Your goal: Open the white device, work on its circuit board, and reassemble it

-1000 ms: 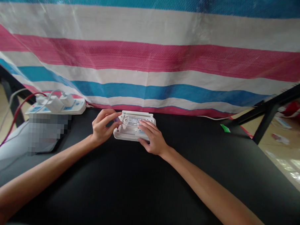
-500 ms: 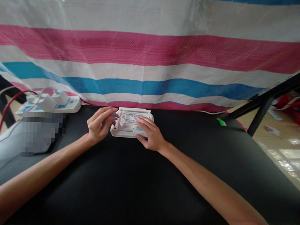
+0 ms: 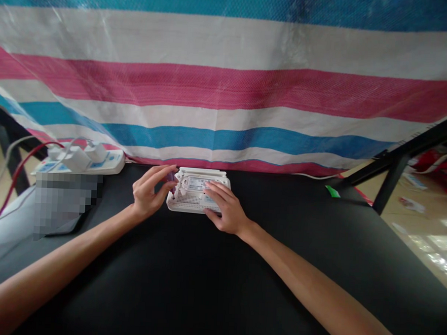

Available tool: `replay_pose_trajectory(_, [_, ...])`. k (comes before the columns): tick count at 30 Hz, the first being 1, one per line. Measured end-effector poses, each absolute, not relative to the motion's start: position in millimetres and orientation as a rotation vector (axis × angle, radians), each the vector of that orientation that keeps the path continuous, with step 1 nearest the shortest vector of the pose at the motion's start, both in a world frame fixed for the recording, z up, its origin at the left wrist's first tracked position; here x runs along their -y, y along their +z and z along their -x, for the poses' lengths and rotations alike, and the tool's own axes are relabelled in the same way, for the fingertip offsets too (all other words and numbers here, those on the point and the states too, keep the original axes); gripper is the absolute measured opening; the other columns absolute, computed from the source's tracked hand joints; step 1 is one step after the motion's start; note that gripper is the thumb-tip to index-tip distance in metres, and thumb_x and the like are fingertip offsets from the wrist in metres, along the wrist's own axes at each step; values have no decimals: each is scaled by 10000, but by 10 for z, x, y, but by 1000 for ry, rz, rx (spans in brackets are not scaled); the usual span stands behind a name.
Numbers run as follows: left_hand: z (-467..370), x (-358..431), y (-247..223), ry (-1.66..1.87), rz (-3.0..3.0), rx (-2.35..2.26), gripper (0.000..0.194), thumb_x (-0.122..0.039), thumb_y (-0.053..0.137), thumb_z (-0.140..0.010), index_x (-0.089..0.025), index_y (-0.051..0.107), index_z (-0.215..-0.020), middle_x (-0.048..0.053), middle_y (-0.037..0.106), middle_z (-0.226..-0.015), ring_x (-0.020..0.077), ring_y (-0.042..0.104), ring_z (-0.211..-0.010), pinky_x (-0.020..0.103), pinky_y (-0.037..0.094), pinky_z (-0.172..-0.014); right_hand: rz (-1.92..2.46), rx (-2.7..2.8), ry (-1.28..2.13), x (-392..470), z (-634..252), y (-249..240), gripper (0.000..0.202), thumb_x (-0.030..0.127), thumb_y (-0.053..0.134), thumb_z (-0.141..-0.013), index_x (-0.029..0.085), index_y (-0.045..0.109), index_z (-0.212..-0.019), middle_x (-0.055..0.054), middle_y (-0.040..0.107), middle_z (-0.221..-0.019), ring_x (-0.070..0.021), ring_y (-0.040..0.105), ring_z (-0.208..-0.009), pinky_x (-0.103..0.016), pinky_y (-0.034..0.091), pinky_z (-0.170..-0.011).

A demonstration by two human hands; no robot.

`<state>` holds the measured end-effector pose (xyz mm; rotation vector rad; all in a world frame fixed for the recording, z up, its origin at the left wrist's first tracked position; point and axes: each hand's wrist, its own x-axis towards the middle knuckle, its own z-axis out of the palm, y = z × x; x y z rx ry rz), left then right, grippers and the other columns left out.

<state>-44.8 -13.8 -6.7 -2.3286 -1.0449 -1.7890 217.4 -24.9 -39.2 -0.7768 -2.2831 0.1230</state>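
Note:
A white plastic device [image 3: 192, 200] with vent holes and a printed label lies on the black table near its back edge. My right hand [image 3: 227, 207] rests on the device's right side, fingers spread over the label and its lower edge. At the device's left end, my left hand [image 3: 150, 190] is closed, thumb and fingers round a small purple, partly see-through item [image 3: 171, 177]. That item is too small and partly covered to name. Next to those fingertips, a small white part [image 3: 181, 185] shows on the device's left side.
A white power strip [image 3: 114, 162] with plugs and cables stands at the back left, beside a pixelated flat object [image 3: 59, 200]. A small green item [image 3: 332, 191] lies at the right. Striped sheeting [image 3: 219, 88] hangs behind the black table [image 3: 188, 284].
The whole view has shifted, so the table and hands appear slightly lower. Both hands keep about the same places at the device, and the purple item shows more clearly.

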Motion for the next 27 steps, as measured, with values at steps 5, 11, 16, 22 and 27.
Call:
replay_pose_trajectory(5, [428,143,-37,-1790,2256,950,503,-169,735,-840,-295,646,-1319,46,694,-1083,149,683,-793,265,604,-690,794,2287,144,250,-2173,-391,506,328,595,-896,163,552,-1373,-173,567,-1431,-315,481,-1378,-543,416,-1141])
replay_pose_trajectory(11, [429,144,-48,-1847,2369,937,489,-97,612,-907,-280,605,-1360,65,701,-1154,152,726,-808,260,616,-683,788,2289,126,250,-2173,-381,495,339,594,-901,134,567,-1351,-193,572,-1419,-316,493,-1366,-531,423,-1138])
replay_pose_trajectory(16, [396,139,-48,-1846,2238,885,501,-190,791,-804,-294,664,-1277,42,666,-1083,138,689,-766,248,603,-648,796,2296,136,251,-2174,-385,498,348,580,-907,154,556,-1365,-182,564,-1433,-311,484,-1375,-541,415,-1140])
replay_pose_trajectory(22, [417,165,-16,-1749,2289,944,387,-107,556,-942,-266,670,-1276,66,692,-1136,172,709,-915,310,612,-816,791,2291,124,252,-2170,-387,497,347,585,-907,158,551,-1366,-181,565,-1431,-309,491,-1371,-534,419,-1140])
replay_pose_trajectory(27, [416,141,-47,-1779,2203,1001,407,-217,756,-841,-263,691,-1240,53,678,-1083,162,690,-845,283,619,-735,786,2283,121,251,-2166,-385,478,336,599,-899,146,569,-1337,-180,573,-1421,-306,492,-1370,-523,422,-1144])
